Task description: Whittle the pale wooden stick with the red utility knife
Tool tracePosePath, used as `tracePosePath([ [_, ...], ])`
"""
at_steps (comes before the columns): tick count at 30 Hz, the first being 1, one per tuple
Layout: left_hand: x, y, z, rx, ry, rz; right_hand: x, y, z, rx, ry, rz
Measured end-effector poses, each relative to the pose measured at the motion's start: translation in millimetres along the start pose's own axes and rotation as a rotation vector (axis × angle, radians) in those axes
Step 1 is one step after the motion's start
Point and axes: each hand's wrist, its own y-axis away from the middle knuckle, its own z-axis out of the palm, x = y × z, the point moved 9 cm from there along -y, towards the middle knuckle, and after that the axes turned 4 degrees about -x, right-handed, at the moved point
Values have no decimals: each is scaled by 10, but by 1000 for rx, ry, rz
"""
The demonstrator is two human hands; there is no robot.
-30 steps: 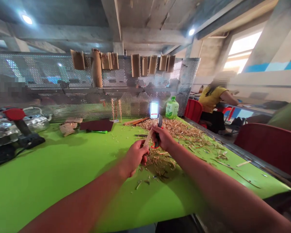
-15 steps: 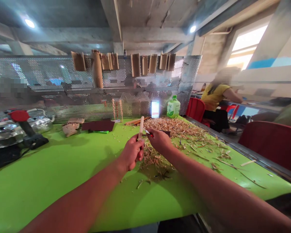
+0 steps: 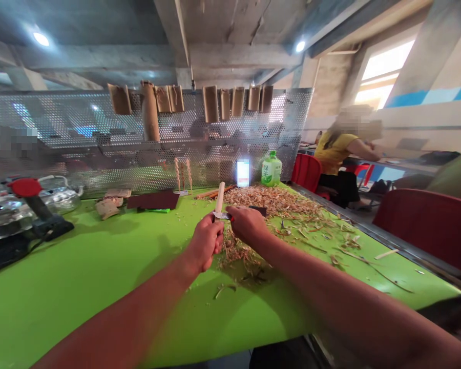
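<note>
My left hand is closed round the lower end of a pale wooden stick, which stands nearly upright above my fist. My right hand grips a knife; its blade lies across the stick just above my left fingers, and a dark handle end pokes out to the right. Both hands hover over a heap of wood shavings on the green table.
A lit phone and a green bottle stand against the perforated metal screen. A dark red sheet, a red-topped tool and a kettle lie at left. Red chairs and a seated person are at right.
The stick went from slanting to upright. My right hand turned the knife from upright to lying across the stick, and both hands drew slightly closer together.
</note>
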Motion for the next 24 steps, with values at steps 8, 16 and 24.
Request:
tracePosePath([
  [8, 13, 79, 102, -8, 37, -35, 68, -60, -48, 45, 23, 1],
  [16, -48, 174, 161, -36, 38, -101, 327, -144, -84, 63, -24, 98],
  [24, -159, 327, 474, -199, 24, -116, 1199, -178, -1, 90, -270, 531],
])
